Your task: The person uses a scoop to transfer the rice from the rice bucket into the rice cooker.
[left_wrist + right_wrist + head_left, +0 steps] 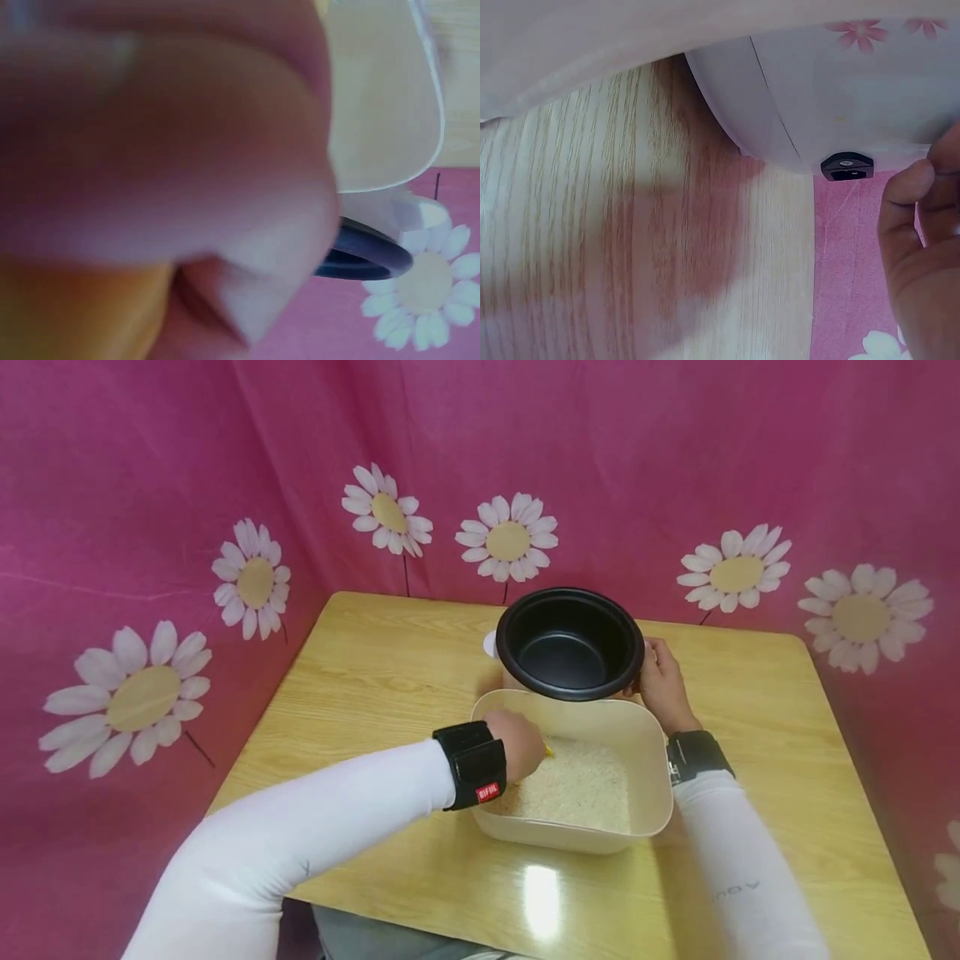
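Observation:
My left hand (517, 745) reaches down into a cream plastic bin (651, 752), its fingers curled round a yellow object. In the left wrist view, a smooth yellow-orange part (82, 311) of that object shows below the fingers; the rest of it is hidden. Pale, rice-like grains (581, 785) cover the bin's floor. Just behind the bin stands a white rice cooker (840, 90) with pink flower prints, topped by a black inner pot (562, 660) whose inside looks bare. At the cooker's right side, my right hand (666, 687) grips its upper edge with bent fingers.
Both cooker and bin stand on a light wood-grain table (390, 668). A pink curtain (615, 460) with large daisies closes off the back and both sides. On the cooker's side sits a black socket (847, 165). The table's front edge is close to the person's lap.

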`<state>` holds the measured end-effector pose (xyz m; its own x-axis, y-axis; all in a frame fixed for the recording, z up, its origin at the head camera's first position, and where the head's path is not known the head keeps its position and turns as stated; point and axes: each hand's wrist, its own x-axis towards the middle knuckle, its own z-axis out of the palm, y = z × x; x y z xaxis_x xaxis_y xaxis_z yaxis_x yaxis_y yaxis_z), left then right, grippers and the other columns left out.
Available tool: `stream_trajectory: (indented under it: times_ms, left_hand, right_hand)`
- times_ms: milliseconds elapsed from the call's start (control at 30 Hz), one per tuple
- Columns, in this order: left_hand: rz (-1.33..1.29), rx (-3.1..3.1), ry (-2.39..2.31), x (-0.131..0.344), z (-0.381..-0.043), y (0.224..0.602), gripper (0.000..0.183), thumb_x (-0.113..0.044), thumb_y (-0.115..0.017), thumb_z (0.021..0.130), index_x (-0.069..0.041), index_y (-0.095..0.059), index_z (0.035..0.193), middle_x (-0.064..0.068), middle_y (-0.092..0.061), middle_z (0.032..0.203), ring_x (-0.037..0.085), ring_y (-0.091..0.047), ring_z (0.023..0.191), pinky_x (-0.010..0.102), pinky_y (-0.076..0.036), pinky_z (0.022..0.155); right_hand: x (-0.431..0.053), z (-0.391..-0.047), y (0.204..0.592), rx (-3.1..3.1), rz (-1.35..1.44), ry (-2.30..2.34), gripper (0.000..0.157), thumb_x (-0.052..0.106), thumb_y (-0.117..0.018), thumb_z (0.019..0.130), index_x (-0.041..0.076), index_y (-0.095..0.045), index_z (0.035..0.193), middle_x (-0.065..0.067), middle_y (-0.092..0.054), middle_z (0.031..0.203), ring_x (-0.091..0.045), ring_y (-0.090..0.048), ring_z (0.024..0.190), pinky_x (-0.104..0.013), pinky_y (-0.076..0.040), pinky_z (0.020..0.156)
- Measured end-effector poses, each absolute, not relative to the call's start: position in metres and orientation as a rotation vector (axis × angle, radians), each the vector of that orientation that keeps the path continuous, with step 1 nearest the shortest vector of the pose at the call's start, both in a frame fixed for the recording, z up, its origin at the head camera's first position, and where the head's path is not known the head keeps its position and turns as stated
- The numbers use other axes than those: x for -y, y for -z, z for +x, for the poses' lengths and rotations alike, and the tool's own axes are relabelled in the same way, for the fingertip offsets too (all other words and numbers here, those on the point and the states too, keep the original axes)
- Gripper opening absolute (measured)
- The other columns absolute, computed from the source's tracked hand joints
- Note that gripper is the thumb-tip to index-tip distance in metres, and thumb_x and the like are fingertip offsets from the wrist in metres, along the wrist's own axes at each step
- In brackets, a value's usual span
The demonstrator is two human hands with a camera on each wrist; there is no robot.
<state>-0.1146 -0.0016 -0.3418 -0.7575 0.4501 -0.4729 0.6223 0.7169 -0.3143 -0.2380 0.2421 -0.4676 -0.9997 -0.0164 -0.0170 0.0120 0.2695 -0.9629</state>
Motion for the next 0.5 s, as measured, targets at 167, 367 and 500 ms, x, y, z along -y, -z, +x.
stream_trajectory:
  times_ms: [167,367,500]
  left_hand:
    - [0.859,-2.514,0.586,0.002,-0.126,0.340,0.027,-0.021,-0.056,0.102,-0.020,-0.082,0.098,-0.005,-0.079,0.098,0.011,-0.069,0.080,0.035,-0.053,0.067]
    - [1.113,-2.378,0.707,0.010,-0.135,0.351,0.023,-0.016,-0.059,0.099,-0.020,-0.081,0.099,-0.007,-0.070,0.085,0.009,-0.049,0.066,0.023,-0.033,0.054]
    - [1.220,-2.307,0.807,0.011,-0.137,0.358,0.022,-0.016,-0.060,0.098,-0.019,-0.081,0.103,-0.008,-0.069,0.085,0.008,-0.051,0.068,0.021,-0.029,0.053]
  right_hand:
    - [-0.246,-0.244,0.477,-2.511,0.033,1.852,0.029,0.047,-0.035,0.111,0.026,-0.048,0.126,0.013,-0.056,0.073,-0.006,-0.058,0.062,-0.020,-0.053,0.063]
    - [-0.244,-0.244,0.476,-2.495,0.012,1.856,0.031,0.048,-0.034,0.111,0.026,-0.047,0.129,0.012,-0.055,0.077,-0.007,-0.057,0.064,-0.020,-0.053,0.064]
    - [-0.242,-0.244,0.473,-2.499,0.003,1.848,0.033,0.045,-0.034,0.112,0.022,-0.047,0.131,0.012,-0.056,0.076,-0.007,-0.058,0.063,-0.020,-0.054,0.064]
